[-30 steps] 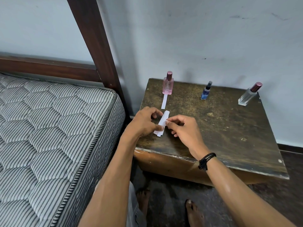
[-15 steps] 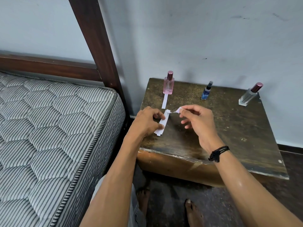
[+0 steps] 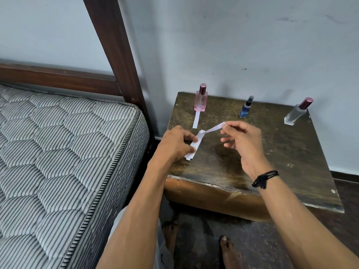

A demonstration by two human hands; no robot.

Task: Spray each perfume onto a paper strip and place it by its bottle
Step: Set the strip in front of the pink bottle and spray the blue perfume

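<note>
Since 0.5 s ago, right hand (image 3: 242, 140) is pinching 1 paper strip (image 3: 213, 129) farther right off the stack (image 3: 194, 147) the left hand (image 3: 174, 144) is pinning; blue bottle (image 3: 245, 108) is standing just beyond, far-right.

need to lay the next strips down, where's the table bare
Bare in front of the blue bottle and clear bottle, plus the table's right half. Crowded left: a strip lies by the pink bottle, hands below.

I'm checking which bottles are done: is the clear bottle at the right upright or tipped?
Upright, as far as shows: the clear bottle stands on its base on the table, cap on; its lean looks like wide-angle distortion. No strip lies by it.
</note>
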